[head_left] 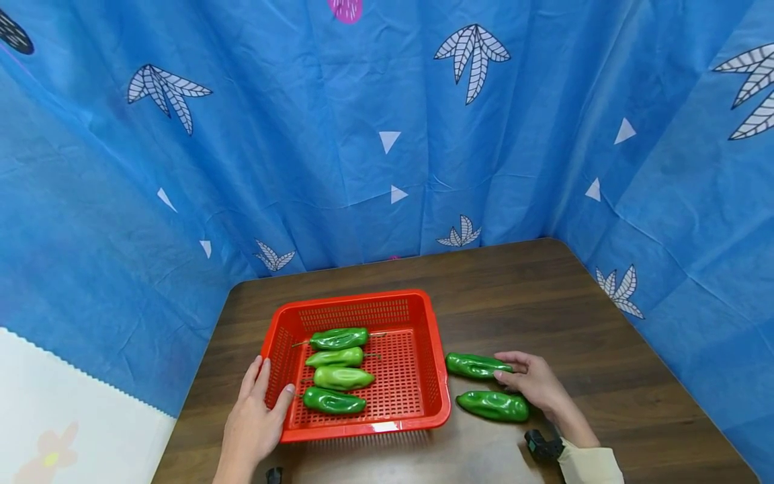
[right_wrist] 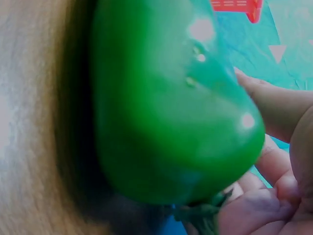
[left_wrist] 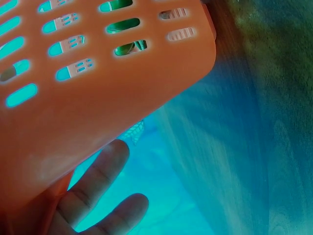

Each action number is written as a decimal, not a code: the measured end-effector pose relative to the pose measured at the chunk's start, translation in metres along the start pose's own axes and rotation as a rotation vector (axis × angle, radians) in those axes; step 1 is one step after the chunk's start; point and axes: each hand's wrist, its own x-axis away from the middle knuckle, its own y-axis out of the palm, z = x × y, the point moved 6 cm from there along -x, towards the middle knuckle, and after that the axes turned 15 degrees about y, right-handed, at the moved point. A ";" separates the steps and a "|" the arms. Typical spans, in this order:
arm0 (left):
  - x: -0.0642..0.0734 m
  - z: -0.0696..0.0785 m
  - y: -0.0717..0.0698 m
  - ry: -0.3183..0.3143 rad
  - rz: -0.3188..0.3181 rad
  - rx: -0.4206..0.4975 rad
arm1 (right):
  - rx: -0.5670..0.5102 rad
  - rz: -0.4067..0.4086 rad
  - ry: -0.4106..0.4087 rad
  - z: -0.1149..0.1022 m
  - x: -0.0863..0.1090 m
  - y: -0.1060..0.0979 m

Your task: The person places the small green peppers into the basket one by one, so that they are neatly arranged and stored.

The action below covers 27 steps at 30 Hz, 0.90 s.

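The left hand (head_left: 255, 420) holds the left wall of a red plastic basket (head_left: 437, 376), its thumb over the rim and fingers outside. In the left wrist view, two fingers (left_wrist: 105, 169) reach past the edge of the slotted wall. Inside the basket, several green peppers (head_left: 343, 378) lie in a column, stems sideways. To the right of the basket, the right hand (head_left: 535, 383) pinches the stem end of a dark green pepper (head_left: 474, 365) between thumb and fingers. Another dark green pepper (head_left: 492, 405) lies just nearer, filling much of the right wrist view.
A brown wooden table (head_left: 508, 289) carries everything. Blue patterned curtain (head_left: 363, 168) hangs behind it and along both sides. White cloth (head_left: 60, 410) with a flower print hangs at the lower left. A black wrist camera (head_left: 542, 445) sits by the right sleeve.
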 end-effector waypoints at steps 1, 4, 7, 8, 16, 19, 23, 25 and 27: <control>0.000 0.000 0.000 0.000 0.001 0.000 | -0.031 -0.014 0.001 0.000 0.000 -0.001; 0.000 -0.001 0.000 -0.001 0.001 0.003 | -0.097 -0.051 -0.009 -0.002 0.001 -0.003; -0.001 -0.001 0.001 -0.005 0.003 0.005 | -0.134 -0.069 -0.012 -0.002 0.001 -0.004; -0.001 -0.001 0.001 -0.005 0.003 0.005 | -0.143 -0.073 -0.010 -0.001 0.000 -0.005; -0.002 -0.001 0.002 0.003 0.003 -0.002 | -0.199 -0.085 -0.017 -0.004 0.003 -0.008; -0.001 -0.001 0.001 -0.003 -0.005 -0.003 | -0.215 -0.082 -0.047 -0.008 0.006 -0.011; 0.000 -0.001 0.001 -0.006 -0.009 -0.010 | -0.254 -0.077 -0.064 -0.013 0.007 -0.014; 0.000 0.000 0.000 -0.003 -0.011 -0.014 | -0.266 -0.066 -0.065 -0.016 0.008 -0.016; 0.000 0.000 0.000 0.002 -0.009 -0.018 | -0.263 -0.047 -0.068 -0.019 0.010 -0.017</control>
